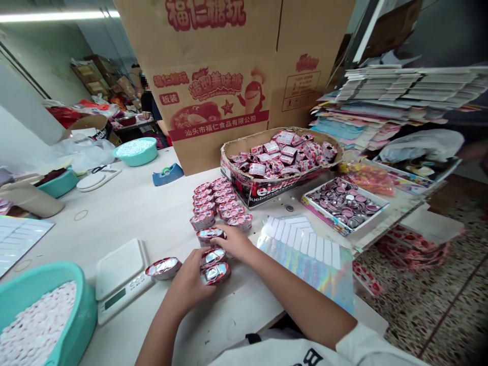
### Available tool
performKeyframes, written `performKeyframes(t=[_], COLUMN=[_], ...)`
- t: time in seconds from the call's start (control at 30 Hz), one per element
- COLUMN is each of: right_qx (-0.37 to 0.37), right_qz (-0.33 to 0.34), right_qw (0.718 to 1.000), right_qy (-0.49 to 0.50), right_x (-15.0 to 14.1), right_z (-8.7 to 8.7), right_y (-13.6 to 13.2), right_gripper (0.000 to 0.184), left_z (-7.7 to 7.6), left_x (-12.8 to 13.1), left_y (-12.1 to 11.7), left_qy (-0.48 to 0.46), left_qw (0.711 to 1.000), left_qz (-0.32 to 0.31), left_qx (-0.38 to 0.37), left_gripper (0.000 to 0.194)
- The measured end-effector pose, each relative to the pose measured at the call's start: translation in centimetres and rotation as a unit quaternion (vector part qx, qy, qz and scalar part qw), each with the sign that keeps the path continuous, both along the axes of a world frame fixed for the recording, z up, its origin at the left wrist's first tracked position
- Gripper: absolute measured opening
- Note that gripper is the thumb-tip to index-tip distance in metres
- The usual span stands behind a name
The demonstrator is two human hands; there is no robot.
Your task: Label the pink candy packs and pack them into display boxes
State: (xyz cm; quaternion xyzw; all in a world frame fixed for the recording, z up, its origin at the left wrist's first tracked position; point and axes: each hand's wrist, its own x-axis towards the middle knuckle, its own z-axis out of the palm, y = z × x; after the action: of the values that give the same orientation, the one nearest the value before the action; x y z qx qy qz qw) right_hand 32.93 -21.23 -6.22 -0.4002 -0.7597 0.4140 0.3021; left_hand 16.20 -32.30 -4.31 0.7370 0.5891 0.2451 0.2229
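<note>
Small oval candy boxes with red-and-pink printed sides stand on the white table in front of me. My left hand [190, 279] curls round the left side of two silver-topped boxes, a nearer box [215, 273] and one just behind it [213, 257]. With its fingers at the right end of another silver-topped box [209, 234], my right hand [235, 243] grips that one; part of its fingertips is hidden. Beyond it stand two rows of boxes [223, 198] with pink round pieces on top. A lone silver-topped box [163, 267] sits left of my left hand.
A white scale [121, 267] and a teal basin [82, 300] of pale candies lie left. Behind are a carton tray [244, 190] of wrapped boxes, a tape dispenser [168, 174] and a large carton [213, 56]. Right are a sticker sheet [305, 269] and a box of caps [345, 203].
</note>
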Motion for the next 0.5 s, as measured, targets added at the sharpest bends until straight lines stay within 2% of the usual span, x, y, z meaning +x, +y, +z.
performKeyframes(t=[0.13,0.23,0.33,0.43,0.5], right_qx=[-0.002,0.054,0.137,0.202,0.224], right_qz=[0.036,0.004,-0.038,-0.009,0.011], right_qw=[0.999,0.998,0.986,0.955,0.932], right_qy=[0.013,0.006,-0.087,-0.217,-0.285], right_x=[0.2,0.3,0.1,-0.4,-0.9], right_z=[-0.1,-0.3,0.2,1.6,2.8], right_y=[0.3,0.2,0.1,0.5,1.0], right_gripper=[0.023,0.025,0.036,0.040,0.033], left_z=[-1.4,-1.9,-2.4,-3.0,-3.3], left_x=[0.2,0.4,0.6,0.6,0.6], left_y=[-0.1,-0.3,-0.6,-0.9,-1.0], left_qy=[-0.037,-0.058,-0.079,-0.101,-0.112], left_qw=[0.999,0.997,0.995,0.993,0.991], left_qz=[0.018,0.040,0.059,0.064,0.065], left_qx=[0.028,0.019,0.018,0.020,0.018], left_gripper=[0.063,0.062,0.063,0.066,0.068])
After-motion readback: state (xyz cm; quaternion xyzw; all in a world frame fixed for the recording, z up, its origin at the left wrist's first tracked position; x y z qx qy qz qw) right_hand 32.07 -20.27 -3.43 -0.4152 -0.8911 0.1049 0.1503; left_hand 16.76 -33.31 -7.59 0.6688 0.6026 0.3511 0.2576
